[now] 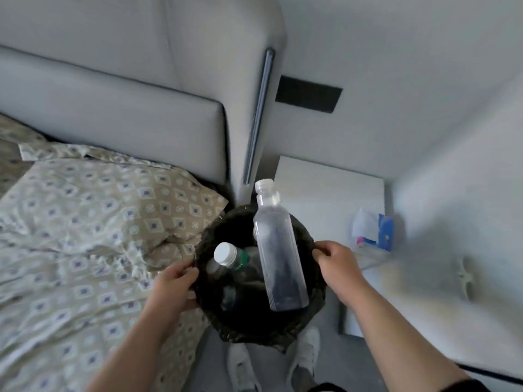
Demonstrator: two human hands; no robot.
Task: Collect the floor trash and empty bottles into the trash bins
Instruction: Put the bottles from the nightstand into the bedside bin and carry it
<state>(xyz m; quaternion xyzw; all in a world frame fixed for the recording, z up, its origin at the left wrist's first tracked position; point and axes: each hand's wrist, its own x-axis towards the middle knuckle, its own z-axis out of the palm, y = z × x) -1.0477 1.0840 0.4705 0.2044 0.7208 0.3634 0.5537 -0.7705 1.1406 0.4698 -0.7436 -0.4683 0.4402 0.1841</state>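
A round trash bin (249, 326) lined with a black bag is held up in front of me, between the bed and the nightstand. My left hand (175, 284) grips its left rim. My right hand (338, 264) grips its right rim. A tall clear empty bottle (278, 250) with a white neck sticks out of the bin, leaning toward the far right rim. A second clear bottle (229, 257) with a white cap and a green label stands lower inside on the left. Other contents lie dark and unclear at the bottom.
A bed with a patterned pillow (99, 210) and a grey padded headboard (113, 117) lies on the left. A white nightstand (328, 193) stands on the right with a blue and white packet (373, 230) on it. My white shoes (305, 355) stand on grey floor below the bin.
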